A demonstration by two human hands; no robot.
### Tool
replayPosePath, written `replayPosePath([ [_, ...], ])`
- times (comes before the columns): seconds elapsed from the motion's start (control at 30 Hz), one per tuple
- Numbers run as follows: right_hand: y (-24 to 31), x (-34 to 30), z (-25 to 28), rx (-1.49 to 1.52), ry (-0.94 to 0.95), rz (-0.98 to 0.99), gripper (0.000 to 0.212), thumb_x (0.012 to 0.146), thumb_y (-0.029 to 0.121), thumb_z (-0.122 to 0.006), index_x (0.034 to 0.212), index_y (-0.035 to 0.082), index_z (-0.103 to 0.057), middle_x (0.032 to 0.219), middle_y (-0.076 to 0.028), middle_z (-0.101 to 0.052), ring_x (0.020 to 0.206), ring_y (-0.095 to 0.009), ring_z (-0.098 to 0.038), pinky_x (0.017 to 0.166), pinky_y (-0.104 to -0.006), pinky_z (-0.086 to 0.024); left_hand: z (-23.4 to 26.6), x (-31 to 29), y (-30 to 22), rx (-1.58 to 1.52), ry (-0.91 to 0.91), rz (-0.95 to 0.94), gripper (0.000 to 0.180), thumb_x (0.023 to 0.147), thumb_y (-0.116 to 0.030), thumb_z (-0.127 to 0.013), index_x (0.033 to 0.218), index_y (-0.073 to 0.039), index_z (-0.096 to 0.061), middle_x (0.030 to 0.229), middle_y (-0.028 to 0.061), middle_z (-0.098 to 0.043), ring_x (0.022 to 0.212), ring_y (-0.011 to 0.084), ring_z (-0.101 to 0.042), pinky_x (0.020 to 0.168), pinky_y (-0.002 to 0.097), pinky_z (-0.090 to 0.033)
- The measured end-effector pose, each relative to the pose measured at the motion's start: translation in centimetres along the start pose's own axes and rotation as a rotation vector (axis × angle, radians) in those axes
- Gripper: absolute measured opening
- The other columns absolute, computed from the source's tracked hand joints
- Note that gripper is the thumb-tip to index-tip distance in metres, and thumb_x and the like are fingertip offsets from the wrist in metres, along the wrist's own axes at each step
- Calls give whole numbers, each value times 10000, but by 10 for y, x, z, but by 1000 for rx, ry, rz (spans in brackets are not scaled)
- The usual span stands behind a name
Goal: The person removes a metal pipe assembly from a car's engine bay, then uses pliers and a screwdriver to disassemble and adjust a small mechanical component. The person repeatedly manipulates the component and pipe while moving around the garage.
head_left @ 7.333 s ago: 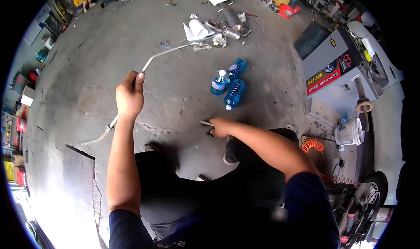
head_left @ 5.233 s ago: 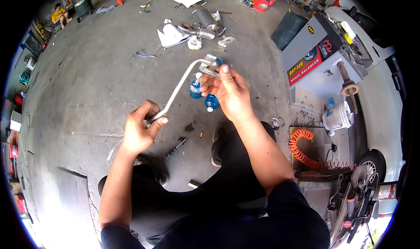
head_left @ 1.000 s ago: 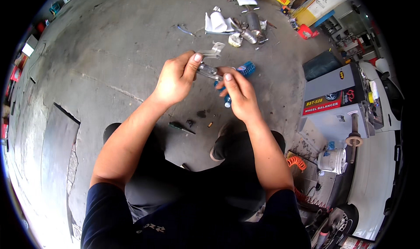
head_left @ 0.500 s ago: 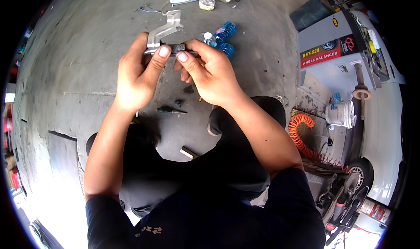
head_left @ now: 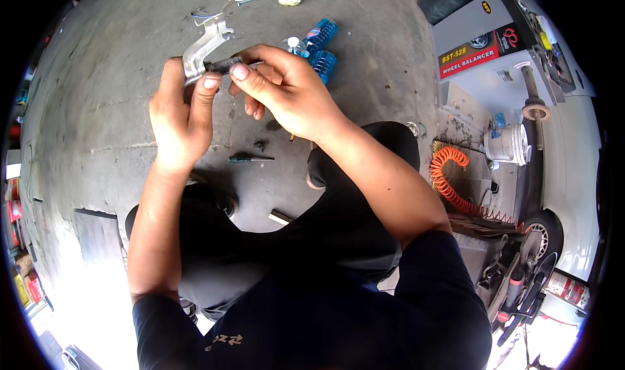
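In front of me, above the floor, my left hand [head_left: 180,113] is closed on a bent silver metal bracket [head_left: 201,44]. Its thumb presses the bracket's near end, while the other arm of the bracket sticks up and away. A dark, rough-looking strip [head_left: 222,65] lies along that near end, between my two thumbs. My right hand [head_left: 286,91] pinches the right end of this strip between thumb and index finger, its other fingers curled beneath. Whether strip and bracket are joined is not clear, as my fingers cover the meeting place.
A screwdriver [head_left: 250,159] lies on the concrete floor between my feet. Beyond my right hand are bottles of blue liquid [head_left: 321,37]. To the right stand a grey wheel balancer [head_left: 482,57], a white bucket [head_left: 506,145], a coiled orange hose [head_left: 449,175] and a white car [head_left: 573,188].
Both hands, with the bracket and dark strip, have shifted left and slightly up in the picture. The floor items have shifted too, as the view turned a little. The grips look the same.
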State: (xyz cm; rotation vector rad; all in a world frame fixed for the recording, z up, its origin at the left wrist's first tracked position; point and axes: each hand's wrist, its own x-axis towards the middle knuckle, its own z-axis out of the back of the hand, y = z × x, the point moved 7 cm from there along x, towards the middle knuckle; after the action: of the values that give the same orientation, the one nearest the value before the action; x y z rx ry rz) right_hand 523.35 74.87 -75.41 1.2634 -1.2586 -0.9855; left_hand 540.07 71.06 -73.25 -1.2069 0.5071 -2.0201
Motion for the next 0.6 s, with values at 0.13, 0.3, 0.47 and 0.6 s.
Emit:
replayPosePath([
  [0.13, 0, 3, -2, 262, 44, 29, 375, 1078, 383, -656, 1182, 22, -659, 933, -70, -719, 700, -144, -678, 635, -302, -573, 3, -6, -17, 46, -54, -79, 333, 1025, -302, -747, 1096, -14, -595, 844, 136, -713, 691, 221, -729, 613, 332, -565],
  [0.3, -10, -2, 4, 379, 63, -215, 585, 1106, 566, -476, 1257, 23, -633, 934, -106, -740, 637, -204, -699, 518, -293, -522, -10, -16, -58, 200, -8, -554, 322, 817, -178, -839, 1028, -64, -623, 1022, 117, -695, 759, 272, -742, 550, 362, -593],
  [0.47, 19, -21, 10, 182, -138, -372, 441, 1071, 482, -632, 1009, 54, -723, 850, -52, -716, 694, -116, -656, 566, -265, -503, -10, -22, -63, 227, 59, -717, 387, 653, -100, -779, 1026, -59, -686, 1140, 162, -653, 794, 265, -673, 617, 360, -550],
  [0.6, 19, -18, 26, 189, -111, -240, 424, 1076, 469, -632, 1011, 61, -727, 872, -31, -717, 743, -92, -653, 609, -259, -521, -5, -19, -56, 143, 107, -521, 487, 755, -345, -815, 1188, -155, -699, 1287, 193, -616, 1079, 276, -640, 935, 471, -469],
])
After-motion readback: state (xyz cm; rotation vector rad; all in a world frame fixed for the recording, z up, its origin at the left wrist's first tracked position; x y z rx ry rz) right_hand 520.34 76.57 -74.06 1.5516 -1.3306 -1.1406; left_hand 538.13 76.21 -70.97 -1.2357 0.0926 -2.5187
